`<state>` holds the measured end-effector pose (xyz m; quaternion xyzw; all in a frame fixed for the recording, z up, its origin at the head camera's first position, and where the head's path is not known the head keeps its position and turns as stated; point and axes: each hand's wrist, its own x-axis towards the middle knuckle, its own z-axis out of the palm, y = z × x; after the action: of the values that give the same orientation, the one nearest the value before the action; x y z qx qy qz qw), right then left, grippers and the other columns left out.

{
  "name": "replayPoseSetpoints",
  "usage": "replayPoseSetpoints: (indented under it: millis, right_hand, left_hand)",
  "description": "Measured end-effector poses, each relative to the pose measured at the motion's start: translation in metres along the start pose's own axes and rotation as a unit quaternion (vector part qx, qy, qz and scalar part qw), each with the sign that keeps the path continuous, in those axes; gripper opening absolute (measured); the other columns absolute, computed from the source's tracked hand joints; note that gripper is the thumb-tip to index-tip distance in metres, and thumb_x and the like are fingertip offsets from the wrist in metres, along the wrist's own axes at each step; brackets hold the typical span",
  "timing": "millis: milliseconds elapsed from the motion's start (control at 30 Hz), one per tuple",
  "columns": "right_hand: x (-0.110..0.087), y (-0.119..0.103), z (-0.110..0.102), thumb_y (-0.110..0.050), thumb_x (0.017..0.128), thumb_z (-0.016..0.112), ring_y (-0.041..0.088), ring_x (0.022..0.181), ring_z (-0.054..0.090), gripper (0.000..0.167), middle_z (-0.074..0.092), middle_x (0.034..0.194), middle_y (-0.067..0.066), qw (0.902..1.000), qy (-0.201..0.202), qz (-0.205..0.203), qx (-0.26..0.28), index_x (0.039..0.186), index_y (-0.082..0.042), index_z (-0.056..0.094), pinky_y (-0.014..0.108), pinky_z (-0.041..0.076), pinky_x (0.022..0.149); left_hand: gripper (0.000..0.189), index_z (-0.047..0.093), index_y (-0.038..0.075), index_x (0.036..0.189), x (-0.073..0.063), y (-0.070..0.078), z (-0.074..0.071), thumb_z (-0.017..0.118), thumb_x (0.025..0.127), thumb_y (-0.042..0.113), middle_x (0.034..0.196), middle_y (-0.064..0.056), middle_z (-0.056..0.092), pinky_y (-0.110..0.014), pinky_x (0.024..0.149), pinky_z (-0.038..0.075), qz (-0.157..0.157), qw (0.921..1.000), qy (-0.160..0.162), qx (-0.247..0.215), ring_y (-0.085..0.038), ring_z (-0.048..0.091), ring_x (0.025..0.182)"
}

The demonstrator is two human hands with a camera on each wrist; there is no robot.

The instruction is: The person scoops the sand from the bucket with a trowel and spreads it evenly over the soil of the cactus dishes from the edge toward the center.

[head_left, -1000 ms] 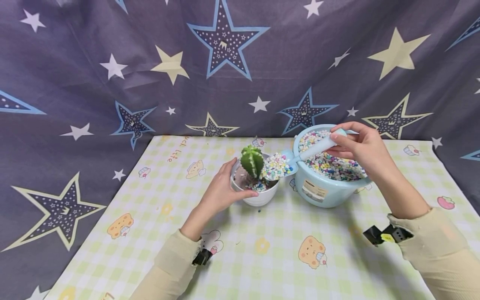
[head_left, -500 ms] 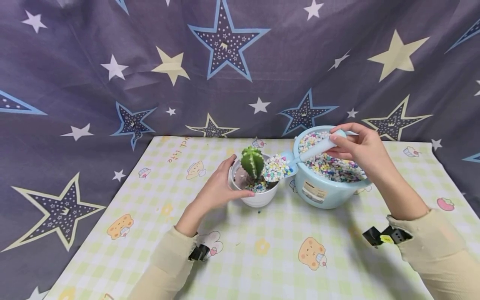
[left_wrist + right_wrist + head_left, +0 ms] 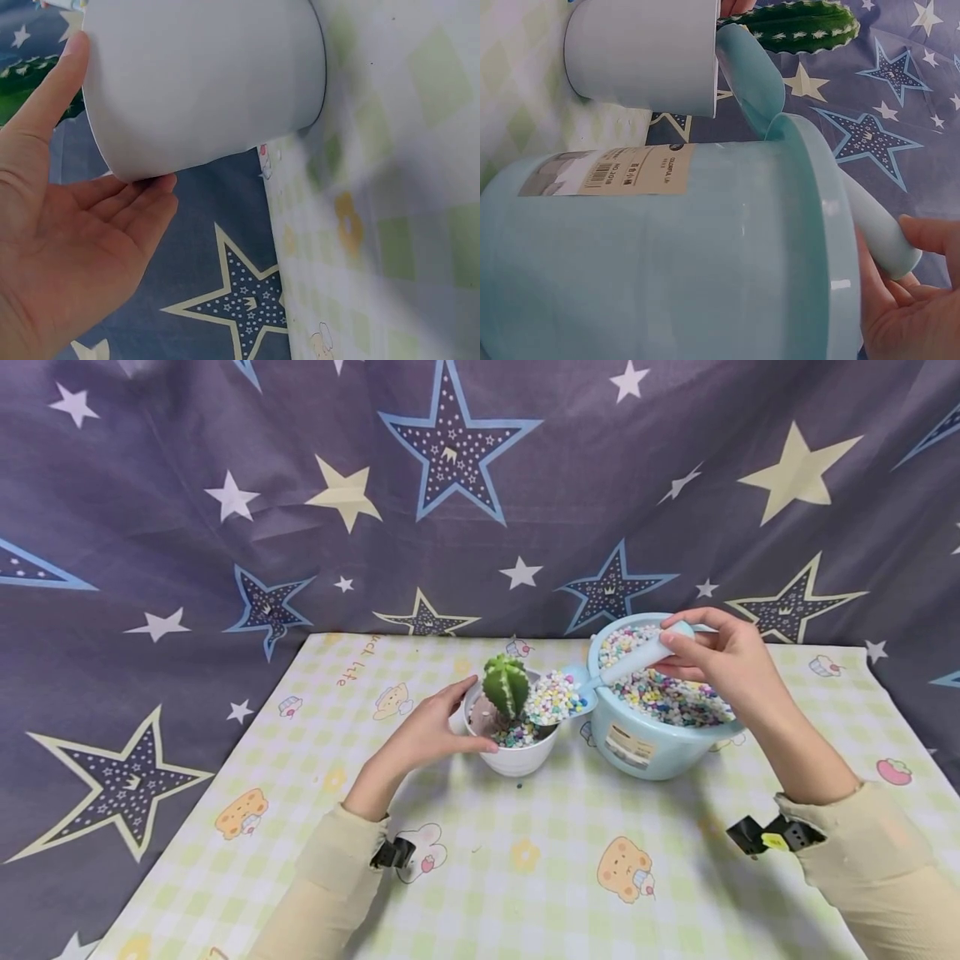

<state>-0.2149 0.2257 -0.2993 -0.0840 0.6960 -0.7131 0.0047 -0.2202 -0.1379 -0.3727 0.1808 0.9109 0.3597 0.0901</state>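
Observation:
A green cactus (image 3: 506, 687) stands upright in a white plant pot (image 3: 517, 763) with brown soil and some coloured pebbles at its front. My left hand (image 3: 426, 732) holds the pot from the left, thumb at the front rim and fingertips on the far side; the left wrist view shows a gap between palm and pot wall. My right hand (image 3: 726, 667) grips the handle of a light blue scoop (image 3: 636, 662). Its blade, heaped with coloured pebbles (image 3: 553, 697), tilts over the pot's right rim beside the cactus. In the right wrist view the scoop's underside (image 3: 754, 79) overlaps the pot's rim.
A light blue bucket (image 3: 660, 755) full of coloured pebbles stands right of the pot, under the scoop's handle, with a paper label on its front. One dark pebble (image 3: 519, 786) lies before the pot on the checked tablecloth (image 3: 525, 893). A star-patterned curtain (image 3: 300, 460) hangs behind.
My left hand has shifted slightly to the left along the pot, its thumb drawing back on the rim and baring more pebbles. The right hand and the loaded scoop stay nearly still.

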Motion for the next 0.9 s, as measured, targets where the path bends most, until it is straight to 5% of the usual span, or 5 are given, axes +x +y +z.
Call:
replayPoseSetpoints:
  millis: [900]
  right_hand:
    - [-0.001, -0.003, 0.001, -0.009, 0.095, 0.066, 0.01, 0.073, 0.076, 0.01, 0.076, 0.081, -0.003, 0.9999, -0.004, -0.01, -0.002, 0.105, -0.006, 0.063, 0.022, 0.062, 0.07]
  left_hand:
    - [0.11, 0.028, 0.005, 0.157, -0.006, 0.011, 0.008, 0.087, 0.074, 0.046, 0.159, -0.019, 0.036, -0.048, 0.12, 0.036, -0.035, 0.9982, 0.034, 0.034, -0.036, 0.04, 0.144]
